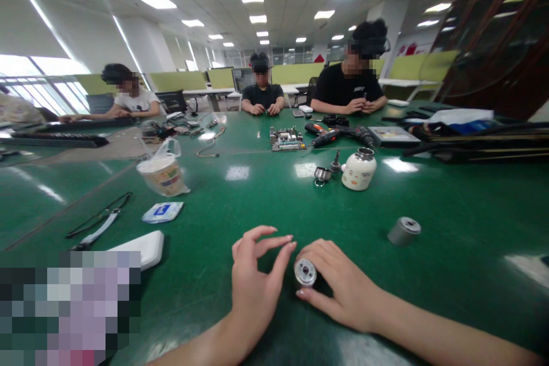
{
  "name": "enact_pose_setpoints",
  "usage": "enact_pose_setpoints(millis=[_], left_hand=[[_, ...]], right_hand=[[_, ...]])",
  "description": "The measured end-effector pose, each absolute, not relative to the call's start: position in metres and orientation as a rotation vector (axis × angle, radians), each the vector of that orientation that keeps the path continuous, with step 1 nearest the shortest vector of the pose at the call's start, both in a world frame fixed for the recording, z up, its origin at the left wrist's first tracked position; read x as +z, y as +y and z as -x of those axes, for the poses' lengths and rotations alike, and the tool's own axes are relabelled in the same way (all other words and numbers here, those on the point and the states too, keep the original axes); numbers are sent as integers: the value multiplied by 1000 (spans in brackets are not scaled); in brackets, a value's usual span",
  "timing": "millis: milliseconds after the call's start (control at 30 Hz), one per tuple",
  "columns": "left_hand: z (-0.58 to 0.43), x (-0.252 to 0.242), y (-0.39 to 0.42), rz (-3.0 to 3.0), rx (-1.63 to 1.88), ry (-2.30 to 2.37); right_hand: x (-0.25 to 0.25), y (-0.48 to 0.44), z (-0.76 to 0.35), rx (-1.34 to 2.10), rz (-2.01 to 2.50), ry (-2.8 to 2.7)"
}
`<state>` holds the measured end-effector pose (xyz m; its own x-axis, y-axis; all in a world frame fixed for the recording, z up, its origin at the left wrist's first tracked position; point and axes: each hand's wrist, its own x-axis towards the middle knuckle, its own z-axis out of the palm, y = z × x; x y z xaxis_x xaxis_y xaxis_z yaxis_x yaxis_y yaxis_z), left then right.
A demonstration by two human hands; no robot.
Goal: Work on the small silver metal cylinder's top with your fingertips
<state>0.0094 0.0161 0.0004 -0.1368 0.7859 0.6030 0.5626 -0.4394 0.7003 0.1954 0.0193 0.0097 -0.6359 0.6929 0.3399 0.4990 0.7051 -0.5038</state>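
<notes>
My right hand (338, 283) is wrapped round a small silver metal cylinder (305, 272), which looks like a small motor. The cylinder's round end, with a dark centre and small holes, faces up toward me. Just left of it, my left hand (259, 274) is raised with thumb and fingertips brought together in a pinch. Whatever is between those fingertips, if anything, is too small to make out. A second, similar grey metal cylinder (404, 231) rests on the green table (240, 200), to the right of my right hand and farther off.
Beyond my hands are a cream bottle (359, 170) without its lid, a metal cap (322, 175), a circuit board (286, 138) and power drills (328, 137). At left lie a bagged cup (160, 174), a tissue pack (163, 212) and a white box (148, 247). Several people sit around.
</notes>
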Motion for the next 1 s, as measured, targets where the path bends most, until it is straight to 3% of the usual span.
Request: enact_pose_setpoints(millis=[167, 333, 467, 633, 1000], left_hand=[[0, -7, 34, -1914, 1275, 1640], [2, -9, 34, -2004, 1222, 1710], [0, -2, 32, -1927, 1301, 1651], [-10, 3, 15, -1879, 1644, 1314], [-17, 3, 0, -1983, 1573, 1163]], right_hand=[[13, 20, -195, 514, 925, -2399], [12, 20, -196, 520, 927, -2408], [13, 20, -196, 542, 924, -2397], [11, 20, -196, 533, 909, -2396], [8, 20, -196, 519, 903, -2415]])
